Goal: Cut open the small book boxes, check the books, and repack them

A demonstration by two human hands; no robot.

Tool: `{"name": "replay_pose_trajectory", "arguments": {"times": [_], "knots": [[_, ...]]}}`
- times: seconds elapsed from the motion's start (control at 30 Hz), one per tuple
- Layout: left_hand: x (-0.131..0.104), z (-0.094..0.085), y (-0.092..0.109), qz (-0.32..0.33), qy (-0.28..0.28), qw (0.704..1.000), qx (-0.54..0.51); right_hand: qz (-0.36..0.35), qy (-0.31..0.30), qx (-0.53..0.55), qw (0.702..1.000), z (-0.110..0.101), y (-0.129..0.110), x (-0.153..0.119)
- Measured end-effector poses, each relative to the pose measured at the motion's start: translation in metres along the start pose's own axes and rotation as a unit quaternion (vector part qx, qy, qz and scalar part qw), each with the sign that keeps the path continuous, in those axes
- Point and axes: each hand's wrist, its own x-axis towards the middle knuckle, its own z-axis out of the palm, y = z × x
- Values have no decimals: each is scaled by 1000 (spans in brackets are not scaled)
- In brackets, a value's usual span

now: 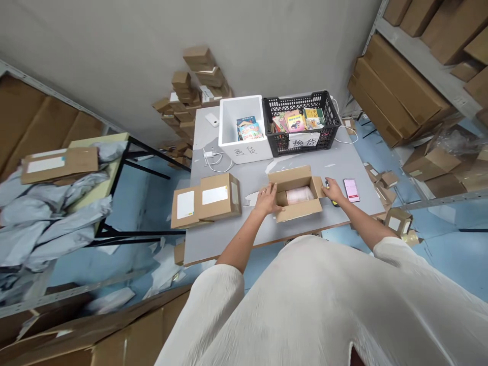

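An open cardboard box (298,212) stands on the grey table (224,239) with its flaps spread. Inside it lies a pale pink wrapped bundle (299,195). My left hand (267,200) rests on the box's left end, fingers spread. At the right end, my right hand (332,190) is closed around a small dark and yellow tool, probably a cutter, beside the right flap. A phone (351,190) with a lit pink screen lies to the right of that hand.
Two closed boxes (215,195) sit at the table's left. Behind are a white foam bin (246,155) and a black crate (301,142) holding booklets. A white cable (217,165) lies near the bin. Shelves with cartons stand right; grey parcels (57,218) lie left.
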Motion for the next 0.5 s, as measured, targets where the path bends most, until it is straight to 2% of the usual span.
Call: {"name": "replay_pose_trajectory", "arguments": {"times": [0.13,0.27,0.3,0.4,0.5], "knots": [[6,5,-2,-5,-25,1000,15,-80,27,-68,994,-14,-16,-2],[5,9,-2,2,-30,999,24,-214,51,-108,970,-19,-62,-1],[5,8,0,3,-36,999,28,-251,34,-116,960,-17,-77,1],[5,-1,7,-14,-69,996,50,-349,-92,-149,921,1,-117,11],[2,-11,18,-30,-98,992,75,-372,-205,-223,878,27,-140,26]]}}
